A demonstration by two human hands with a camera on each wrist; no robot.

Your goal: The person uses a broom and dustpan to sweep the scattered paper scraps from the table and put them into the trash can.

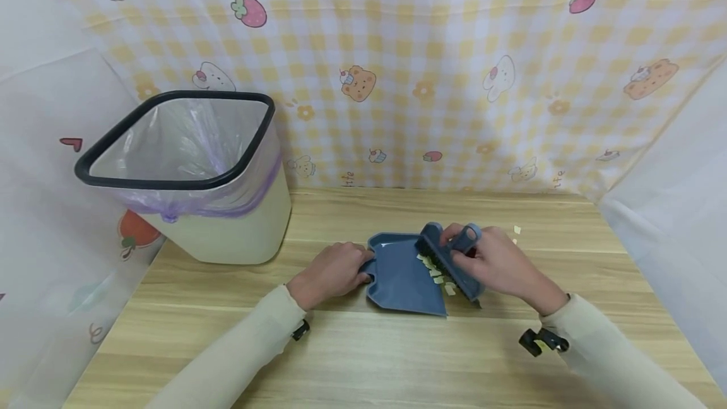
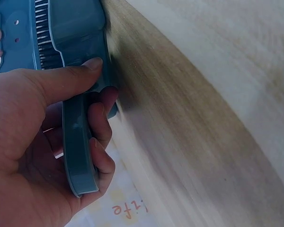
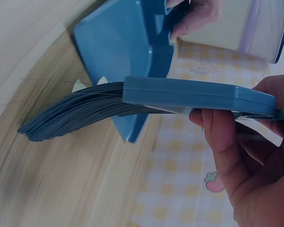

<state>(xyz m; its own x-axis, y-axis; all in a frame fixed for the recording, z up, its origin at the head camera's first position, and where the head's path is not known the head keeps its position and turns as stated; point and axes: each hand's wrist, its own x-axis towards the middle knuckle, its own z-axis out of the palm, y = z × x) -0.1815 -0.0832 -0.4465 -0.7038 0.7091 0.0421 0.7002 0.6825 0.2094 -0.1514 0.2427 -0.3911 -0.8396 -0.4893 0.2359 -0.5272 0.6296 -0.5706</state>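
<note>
Dustpan (image 1: 406, 278), blue-grey, lies flat on a pale wood table (image 1: 363, 358); in the head view we take it as the centre of our clock. At nine o'clock, a person's left hand (image 1: 335, 273) is clamped on its handle, fingers wrapped round. At three o'clock, the right hand (image 1: 496, 264) is clamped on a matching brush (image 1: 459, 278), whose dark bristles slant down along the pan's open edge. There we find small pale scraps (image 1: 437, 280) strung in a line, some seeming to lie on the pan's lip. Between two and three o'clock, beyond the right hand, two stray scraps (image 1: 517, 230) rest on the wood. At ten o'clock stands a cream bin (image 1: 244, 238), black-rimmed, with a see-through liner (image 1: 199, 137).

We judge the step in hand to be sweeping scraps into the dustpan, not yet finished. The next move, as we read it, calls for a stroke toward nine o'clock with the bristles low, the left hand bracing the pan's edge against the table; a raised lip could let scraps slip beneath. The two strays would want gathering before anything is tipped into the bin.
</note>
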